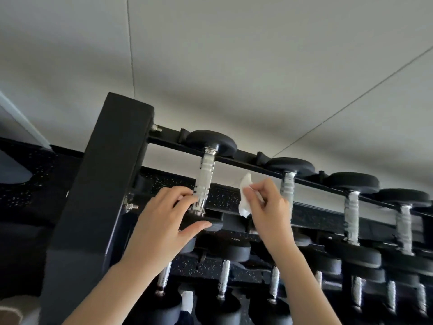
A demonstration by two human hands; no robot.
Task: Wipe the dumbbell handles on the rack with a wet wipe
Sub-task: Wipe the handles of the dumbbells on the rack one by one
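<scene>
While the right fingertips (251,190) are pinching the wipe (244,195) in a tight, nearly closed pinch, most of the sheet is hanging loose above and below them. It is sitting in the air between the handle (206,177) and the next handle (287,186), and it seems to be touching neither. The left fingers (180,193) are bending against the lower end of the handle, and the thumb (196,227) is lying straight along the edge of the near head (210,221). How firmly that hand is holding, I cannot tell. The right hand (264,202) is hovering just beside the left hand (164,214), and both are reaching up to the top row of the rack (98,184).

The likeliest trouble is the wipe itself. Pinched by so little, it is probably going to bunch or slip free once it is dragging over the ridged metal, and it would then fall among the lower handles (225,277). The left fingers are covering the bottom of the handle, so that stretch is at risk of going unwiped unless they shift. A hard push along the bar could also be rolling the dumbbell in its cradle, since only the left hand is bracing it.
</scene>
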